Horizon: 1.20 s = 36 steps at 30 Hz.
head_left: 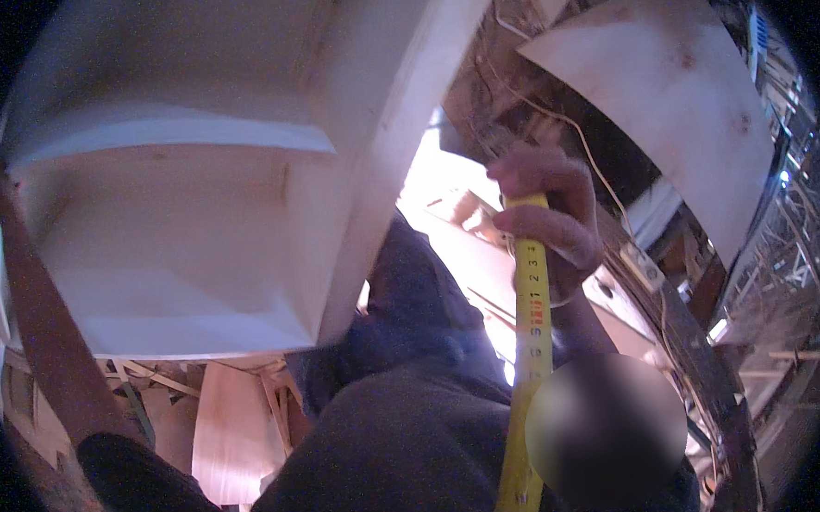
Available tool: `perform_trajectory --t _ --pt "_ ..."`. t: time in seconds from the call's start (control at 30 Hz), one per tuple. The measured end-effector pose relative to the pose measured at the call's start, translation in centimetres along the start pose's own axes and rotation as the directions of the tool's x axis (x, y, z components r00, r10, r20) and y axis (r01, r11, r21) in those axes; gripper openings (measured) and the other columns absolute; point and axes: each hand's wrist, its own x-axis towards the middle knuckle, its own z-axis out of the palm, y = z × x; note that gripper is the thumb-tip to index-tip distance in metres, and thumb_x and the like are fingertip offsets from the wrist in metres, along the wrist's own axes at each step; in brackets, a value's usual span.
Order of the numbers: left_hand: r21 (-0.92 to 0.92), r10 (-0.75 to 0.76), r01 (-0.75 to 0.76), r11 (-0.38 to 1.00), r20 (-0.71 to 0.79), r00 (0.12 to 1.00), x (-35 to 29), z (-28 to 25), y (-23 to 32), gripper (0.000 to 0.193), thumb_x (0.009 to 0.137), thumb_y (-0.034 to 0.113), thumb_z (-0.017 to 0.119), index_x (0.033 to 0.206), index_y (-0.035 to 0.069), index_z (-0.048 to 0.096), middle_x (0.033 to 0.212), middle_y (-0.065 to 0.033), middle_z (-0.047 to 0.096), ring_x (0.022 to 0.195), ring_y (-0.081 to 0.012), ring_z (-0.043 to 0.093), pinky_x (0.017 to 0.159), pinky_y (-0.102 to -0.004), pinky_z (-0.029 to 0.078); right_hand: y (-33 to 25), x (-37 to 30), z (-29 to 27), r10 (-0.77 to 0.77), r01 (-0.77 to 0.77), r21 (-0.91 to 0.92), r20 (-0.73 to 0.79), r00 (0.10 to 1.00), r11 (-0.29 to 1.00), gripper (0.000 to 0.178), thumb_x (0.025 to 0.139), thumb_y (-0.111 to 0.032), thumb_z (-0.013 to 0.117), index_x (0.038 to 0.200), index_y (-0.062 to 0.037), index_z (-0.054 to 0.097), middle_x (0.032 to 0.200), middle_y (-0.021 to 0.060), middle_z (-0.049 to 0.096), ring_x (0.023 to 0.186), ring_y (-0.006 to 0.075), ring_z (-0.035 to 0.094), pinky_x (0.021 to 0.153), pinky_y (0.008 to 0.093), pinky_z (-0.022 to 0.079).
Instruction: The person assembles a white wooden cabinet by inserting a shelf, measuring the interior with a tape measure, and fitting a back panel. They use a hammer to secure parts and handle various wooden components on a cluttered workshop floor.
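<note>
A yellow tape measure (531, 342) is pulled out, its blade running from my right hand (565, 215) down to the lower edge of the view. My right fingers are curled and pinch the blade near its upper end; no case shows. On the left stands a large pale cabinet box (176, 222) with open compartments and a shelf (181, 134) across it. My left arm reaches up along the box's left side. At its end my left hand (0, 189) is beside the box's edge, dim and small, with its fingers not readable.
A curved pale panel (670, 85) leans at the upper right, with a thin cable (570, 122) hanging beside it. Wooden boards (238, 432) stand low behind my left arm. Scraps and a dark beam (703, 361) lie on the right. A blurred round patch hides part of the lower right.
</note>
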Motion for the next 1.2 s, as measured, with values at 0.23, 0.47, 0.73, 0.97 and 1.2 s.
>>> perform_trajectory --t 0.23,0.47,0.73,0.97,1.2 --pt "-0.385 -0.011 0.025 0.923 0.039 0.999 2.7 -1.0 -4.1 0.088 0.08 0.033 0.082 0.136 -0.011 0.029 0.126 -0.0256 0.053 0.107 -0.0346 0.062 0.074 -0.0449 0.065 4.0 -5.2 -0.3 0.719 -0.659 -0.4 0.0 0.695 0.636 0.015 0.09 -0.014 0.069 0.094 0.0002 0.072 0.089 0.0124 0.063 0.08 0.024 0.064 0.071 0.0342 0.05" --pt "0.095 0.365 -0.361 0.928 -0.034 0.93 3.3 0.3 -6.1 0.088 0.082 0.029 0.08 0.139 -0.008 0.024 0.131 -0.0253 0.043 0.115 -0.0397 0.057 0.079 -0.044 0.065 5.6 -6.3 1.3 0.728 -0.62 -0.49 0.045 0.684 0.613 0.018 0.09 -0.019 0.071 0.094 -0.0019 0.073 0.087 0.0126 0.064 0.078 0.0266 0.065 0.07 0.0365 0.05" --pt "-0.523 -0.083 0.06 0.85 -0.02 0.996 -0.1 -1.1 -1.4 0.095 0.077 0.032 0.081 0.142 -0.004 0.022 0.133 -0.0267 0.039 0.111 -0.0433 0.057 0.084 -0.0508 0.06 5.5 -4.4 2.1 0.758 -0.571 -0.598 0.098 0.645 0.563 0.022 0.09 -0.024 0.072 0.097 -0.0039 0.074 0.089 0.0109 0.065 0.08 0.0262 0.067 0.071 0.0371 0.051" --pt "-0.651 -0.165 0.137 0.746 0.019 0.986 -1.8 -2.2 1.6 0.1 0.075 0.035 0.083 0.142 -0.005 0.02 0.13 -0.0267 0.045 0.108 -0.0399 0.059 0.081 -0.0495 0.06 5.5 -4.4 2.4 0.751 -0.552 -0.606 0.116 0.65 0.572 0.023 0.09 -0.025 0.072 0.098 -0.0038 0.074 0.09 0.0112 0.065 0.079 0.0263 0.067 0.07 0.0379 0.051" --pt "-0.586 -0.185 0.165 0.794 0.026 0.982 -2.9 -3.0 2.8 0.105 0.071 0.035 0.086 0.141 -0.007 0.02 0.129 -0.0272 0.046 0.105 -0.0389 0.06 0.078 -0.0488 0.06 5.6 -4.3 2.2 0.76 -0.559 -0.596 0.139 0.635 0.576 0.026 0.091 -0.028 0.07 0.099 -0.0034 0.074 0.089 0.0114 0.065 0.077 0.0266 0.067 0.069 0.038 0.05"
